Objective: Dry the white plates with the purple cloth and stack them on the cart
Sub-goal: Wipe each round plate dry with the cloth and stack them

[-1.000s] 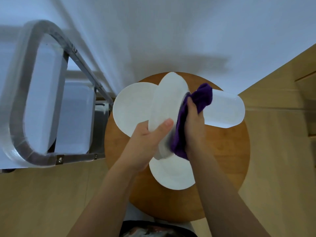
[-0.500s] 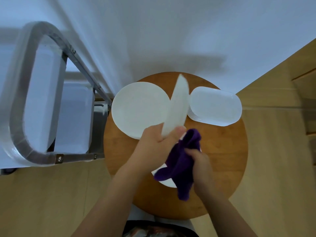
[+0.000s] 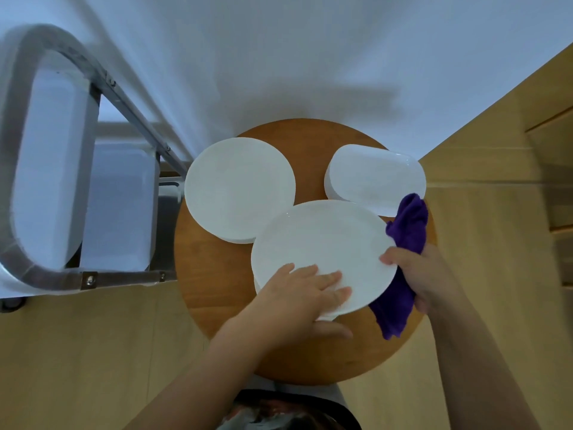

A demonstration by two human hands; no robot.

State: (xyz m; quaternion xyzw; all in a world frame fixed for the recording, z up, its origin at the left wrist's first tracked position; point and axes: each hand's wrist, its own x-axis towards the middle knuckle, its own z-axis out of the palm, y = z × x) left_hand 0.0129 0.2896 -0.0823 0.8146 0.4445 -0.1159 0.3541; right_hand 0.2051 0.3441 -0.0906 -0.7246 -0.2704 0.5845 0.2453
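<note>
1. fingers (image 3: 322,282) of the left hand (image 3: 297,302) lie straight across the near face of the round plate (image 3: 322,240), with the thumb tucked under its rim, so the plate is pinched between them.
2. right hand (image 3: 431,274) has its fingers curled round the purple cloth (image 3: 403,240), and its thumb touches the plate's right rim; the cloth runs down behind that rim and hangs out below it.
3. the held plate is lifted flat above the round wooden table (image 3: 217,290), over another white piece whose edge just shows beneath it.
4. a second round plate (image 3: 238,187) lies on the table to the left, just beside the held one, and an oblong white dish (image 3: 372,178) lies at the far right, near the cloth's top end.
5. no brand, label or writing can be read on anything.
6. the cart (image 3: 93,277), with a grey metal frame and pale trays, stands left of the table against a white wall (image 3: 279,57); the floor (image 3: 77,367) is light wood, with wooden furniture (image 3: 527,135) at the right.
</note>
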